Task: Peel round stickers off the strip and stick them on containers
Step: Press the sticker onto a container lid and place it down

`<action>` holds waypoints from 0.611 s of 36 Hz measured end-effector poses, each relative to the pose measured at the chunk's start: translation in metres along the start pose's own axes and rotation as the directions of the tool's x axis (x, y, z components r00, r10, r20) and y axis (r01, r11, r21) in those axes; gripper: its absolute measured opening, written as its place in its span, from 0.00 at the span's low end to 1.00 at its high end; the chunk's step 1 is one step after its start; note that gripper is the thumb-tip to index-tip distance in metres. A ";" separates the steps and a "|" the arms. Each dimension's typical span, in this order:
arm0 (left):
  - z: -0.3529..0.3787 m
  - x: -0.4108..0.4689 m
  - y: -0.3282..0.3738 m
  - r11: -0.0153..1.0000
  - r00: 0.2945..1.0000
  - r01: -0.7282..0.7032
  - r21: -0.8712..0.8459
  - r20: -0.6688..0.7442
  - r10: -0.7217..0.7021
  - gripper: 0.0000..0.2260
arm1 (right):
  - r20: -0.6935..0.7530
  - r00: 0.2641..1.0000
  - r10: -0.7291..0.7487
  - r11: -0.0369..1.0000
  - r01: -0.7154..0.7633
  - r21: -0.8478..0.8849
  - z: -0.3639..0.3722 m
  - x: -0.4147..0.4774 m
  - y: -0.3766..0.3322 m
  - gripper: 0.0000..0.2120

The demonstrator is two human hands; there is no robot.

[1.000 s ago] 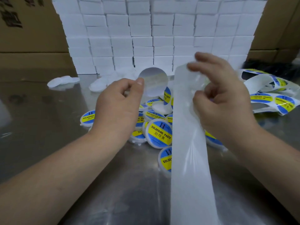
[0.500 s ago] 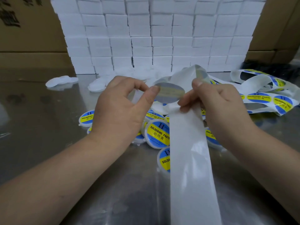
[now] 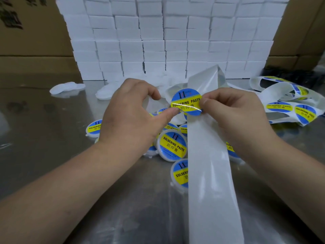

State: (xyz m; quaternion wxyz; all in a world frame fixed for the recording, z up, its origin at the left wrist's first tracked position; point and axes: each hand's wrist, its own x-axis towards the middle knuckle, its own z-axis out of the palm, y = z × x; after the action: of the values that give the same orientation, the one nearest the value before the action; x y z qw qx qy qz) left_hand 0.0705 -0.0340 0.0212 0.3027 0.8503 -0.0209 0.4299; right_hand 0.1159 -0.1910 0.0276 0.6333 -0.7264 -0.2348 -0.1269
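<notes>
Round sticker (image 3: 186,102) was held up mid-scene, face to camera: blue with a yellow band, "SOLDERING PASTE" in black, Chinese characters under it, and a "II" mark on top. The right hand (image 3: 233,113) pinched its right edge between thumb and forefinger. The left hand (image 3: 133,118) had fingers curled and its thumb tip touching the sticker's lower left edge; can't tell if it actually gripped.

The glossy white backing strip (image 3: 209,164) ran from the near edge up behind the sticker and folded over at the far end. Labelled containers (image 3: 173,146) with the same print lay in a heap under the hands. A tangled strip with stickers (image 3: 290,108) lay at right, and unlabelled white lids (image 3: 67,87) at far left.

The surface was a scuffed, reflective metal table (image 3: 44,138). A wall of stacked white boxes (image 3: 175,41) stood at the far side, with brown cardboard cartons (image 3: 31,41) on both sides; their print was unreadable.
</notes>
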 end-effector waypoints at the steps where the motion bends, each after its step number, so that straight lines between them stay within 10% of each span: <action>1: 0.001 0.000 0.000 1.000 1.000 0.014 0.007 0.004 -0.014 0.14 | -0.005 1.000 -0.004 1.000 0.004 -0.009 0.000 0.000 0.001 0.12; 9: 0.004 0.007 -0.009 0.958 0.972 0.227 -0.176 -0.016 -0.234 0.12 | -0.036 0.999 -0.018 1.000 0.018 0.022 0.000 0.001 0.003 0.12; 14: 0.004 0.012 -0.002 0.637 0.897 0.390 -0.664 0.120 -0.425 0.09 | 0.048 0.999 -0.006 0.995 0.001 0.101 0.000 0.000 -0.001 0.12; 22: 0.001 0.011 0.002 0.394 0.867 0.487 -0.779 0.378 -0.324 0.11 | 0.286 0.958 -0.027 0.994 -0.005 0.111 0.002 -0.005 -0.002 0.17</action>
State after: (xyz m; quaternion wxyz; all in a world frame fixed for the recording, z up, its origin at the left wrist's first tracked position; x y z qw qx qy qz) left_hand 0.0773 -0.0333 0.0299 0.7742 0.5978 -0.0468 0.2026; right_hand 0.1101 -0.1901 0.0270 0.6310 -0.6997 -0.3349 -0.0108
